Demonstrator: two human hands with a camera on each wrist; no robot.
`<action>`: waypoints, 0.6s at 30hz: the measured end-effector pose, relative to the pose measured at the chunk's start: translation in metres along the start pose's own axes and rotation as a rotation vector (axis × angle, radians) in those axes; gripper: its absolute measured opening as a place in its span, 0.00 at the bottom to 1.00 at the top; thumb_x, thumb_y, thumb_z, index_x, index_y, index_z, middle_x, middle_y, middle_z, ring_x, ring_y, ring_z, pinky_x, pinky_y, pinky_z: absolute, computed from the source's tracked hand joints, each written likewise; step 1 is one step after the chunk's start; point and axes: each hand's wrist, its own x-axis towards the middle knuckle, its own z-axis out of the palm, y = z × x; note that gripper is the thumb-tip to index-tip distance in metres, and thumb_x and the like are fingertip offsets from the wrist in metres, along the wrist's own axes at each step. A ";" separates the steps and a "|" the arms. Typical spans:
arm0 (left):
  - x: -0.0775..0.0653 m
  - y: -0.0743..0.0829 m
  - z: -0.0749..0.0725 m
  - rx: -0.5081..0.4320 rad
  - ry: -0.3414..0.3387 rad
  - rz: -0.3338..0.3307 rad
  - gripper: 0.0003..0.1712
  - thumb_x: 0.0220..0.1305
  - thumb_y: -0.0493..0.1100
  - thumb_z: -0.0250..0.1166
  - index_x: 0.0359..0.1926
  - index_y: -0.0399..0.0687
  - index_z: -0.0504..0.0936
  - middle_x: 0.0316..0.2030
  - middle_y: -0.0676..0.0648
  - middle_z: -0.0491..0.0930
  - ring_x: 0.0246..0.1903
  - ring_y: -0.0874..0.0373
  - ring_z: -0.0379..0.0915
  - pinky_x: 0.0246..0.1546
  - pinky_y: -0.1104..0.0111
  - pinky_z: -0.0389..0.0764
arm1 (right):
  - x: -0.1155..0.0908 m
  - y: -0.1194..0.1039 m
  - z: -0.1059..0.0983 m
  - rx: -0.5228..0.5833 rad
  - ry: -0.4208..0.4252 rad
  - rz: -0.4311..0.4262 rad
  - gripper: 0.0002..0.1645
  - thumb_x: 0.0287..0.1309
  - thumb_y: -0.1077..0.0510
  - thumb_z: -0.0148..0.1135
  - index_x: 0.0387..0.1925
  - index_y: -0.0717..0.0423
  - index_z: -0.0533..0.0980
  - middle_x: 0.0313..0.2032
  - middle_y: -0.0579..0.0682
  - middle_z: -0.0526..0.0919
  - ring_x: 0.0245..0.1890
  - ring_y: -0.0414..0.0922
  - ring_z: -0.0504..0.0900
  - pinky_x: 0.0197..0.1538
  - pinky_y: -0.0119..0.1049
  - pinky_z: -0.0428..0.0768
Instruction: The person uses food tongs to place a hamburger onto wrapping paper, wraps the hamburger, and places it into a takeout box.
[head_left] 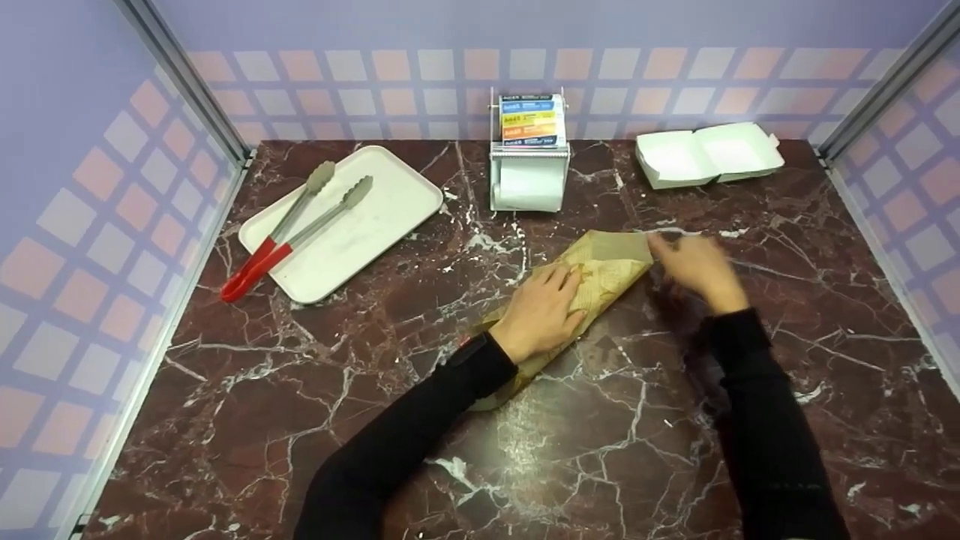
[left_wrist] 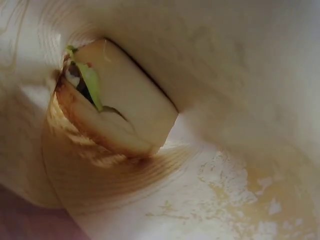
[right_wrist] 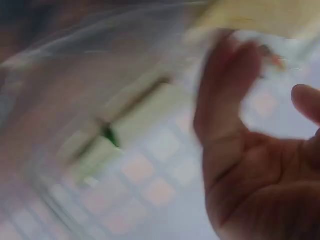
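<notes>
- The left hand [head_left: 536, 311] rests, fingers extended, on a long tan printed paper wrap [head_left: 611, 289] lying mid-worktop [head_left: 585, 465].
- Pale, brown-edged bread [left_wrist: 140, 95] with green leafy filling sits inside the wrap.
- The right hand [head_left: 697, 266], blurred, is at the wrap's far right end, its digits parted.
- Red-handled metal tongs [head_left: 259, 271] lie across a white rectangular tray [head_left: 352, 259].

A creased, tan printed wrapper [head_left: 611, 285] slants across the tabletop [head_left: 637, 442], far end between one and two o'clock; inside I see browned bread [left_wrist: 135, 90] with green leaf [left_wrist: 90, 85].
</notes>
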 end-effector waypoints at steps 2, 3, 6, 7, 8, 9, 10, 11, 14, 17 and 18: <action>0.000 0.002 0.002 0.028 0.000 0.000 0.38 0.79 0.59 0.48 0.78 0.40 0.61 0.77 0.38 0.63 0.77 0.46 0.58 0.79 0.54 0.60 | 0.008 0.004 0.007 0.024 -0.071 0.010 0.47 0.72 0.26 0.44 0.38 0.68 0.79 0.30 0.64 0.87 0.23 0.52 0.87 0.47 0.58 0.86; 0.000 0.003 0.004 0.038 0.002 0.002 0.38 0.79 0.59 0.47 0.78 0.39 0.60 0.77 0.38 0.62 0.77 0.45 0.58 0.80 0.54 0.59 | 0.011 0.005 0.010 0.050 -0.089 -0.002 0.42 0.73 0.29 0.49 0.36 0.68 0.79 0.28 0.61 0.87 0.20 0.49 0.87 0.44 0.54 0.88; -0.001 0.004 0.007 0.058 0.016 0.002 0.38 0.80 0.60 0.45 0.78 0.39 0.60 0.77 0.38 0.63 0.77 0.46 0.58 0.80 0.54 0.58 | 0.018 0.000 0.019 0.094 0.007 -0.076 0.24 0.70 0.46 0.63 0.35 0.66 0.81 0.27 0.57 0.87 0.20 0.42 0.84 0.31 0.37 0.86; -0.001 0.004 0.008 0.056 0.019 0.000 0.38 0.80 0.60 0.45 0.78 0.40 0.59 0.77 0.39 0.62 0.77 0.46 0.58 0.80 0.54 0.58 | 0.018 -0.001 0.020 0.130 0.042 -0.094 0.20 0.68 0.50 0.65 0.36 0.66 0.81 0.28 0.57 0.86 0.21 0.41 0.83 0.28 0.34 0.84; -0.002 0.004 0.008 0.048 0.017 -0.005 0.38 0.81 0.60 0.45 0.78 0.40 0.59 0.77 0.39 0.62 0.78 0.46 0.57 0.80 0.54 0.57 | 0.018 -0.003 0.020 0.171 0.072 -0.112 0.16 0.67 0.54 0.65 0.38 0.66 0.82 0.30 0.59 0.86 0.22 0.41 0.82 0.27 0.32 0.83; -0.002 0.004 0.008 0.031 0.012 -0.012 0.38 0.81 0.60 0.45 0.79 0.40 0.59 0.78 0.39 0.61 0.78 0.45 0.56 0.80 0.53 0.57 | 0.017 -0.004 0.020 0.226 0.092 -0.133 0.14 0.67 0.56 0.65 0.41 0.66 0.82 0.31 0.58 0.85 0.23 0.40 0.81 0.27 0.31 0.82; -0.003 0.004 0.008 0.019 0.004 -0.020 0.38 0.81 0.59 0.44 0.79 0.41 0.58 0.78 0.39 0.60 0.78 0.45 0.55 0.80 0.53 0.57 | 0.016 -0.006 0.019 0.274 0.100 -0.148 0.14 0.68 0.57 0.64 0.44 0.67 0.82 0.34 0.59 0.85 0.24 0.40 0.80 0.28 0.32 0.82; -0.003 0.003 0.008 0.009 -0.007 -0.029 0.38 0.81 0.59 0.44 0.79 0.41 0.58 0.79 0.39 0.58 0.79 0.44 0.54 0.80 0.52 0.57 | 0.015 -0.006 0.018 0.326 0.093 -0.154 0.15 0.69 0.57 0.64 0.46 0.67 0.81 0.36 0.59 0.85 0.25 0.40 0.79 0.28 0.34 0.84; -0.004 0.001 0.007 -0.008 -0.039 -0.047 0.38 0.82 0.60 0.42 0.80 0.43 0.56 0.80 0.40 0.56 0.80 0.44 0.52 0.80 0.51 0.57 | 0.014 -0.005 0.013 0.437 -0.003 -0.126 0.20 0.70 0.52 0.65 0.50 0.66 0.78 0.38 0.57 0.84 0.25 0.41 0.82 0.30 0.39 0.88; -0.004 -0.001 0.007 0.015 -0.052 -0.043 0.37 0.82 0.61 0.41 0.80 0.45 0.56 0.80 0.41 0.56 0.80 0.45 0.52 0.80 0.52 0.57 | 0.014 0.001 0.011 0.426 -0.126 -0.085 0.24 0.68 0.47 0.68 0.50 0.63 0.74 0.38 0.55 0.83 0.27 0.44 0.84 0.32 0.40 0.88; -0.004 -0.002 0.007 0.025 -0.053 -0.042 0.37 0.82 0.61 0.41 0.80 0.45 0.56 0.80 0.41 0.57 0.79 0.46 0.52 0.80 0.52 0.58 | 0.014 0.002 0.011 0.423 -0.166 -0.081 0.25 0.67 0.47 0.68 0.52 0.63 0.73 0.38 0.54 0.82 0.26 0.44 0.84 0.32 0.40 0.88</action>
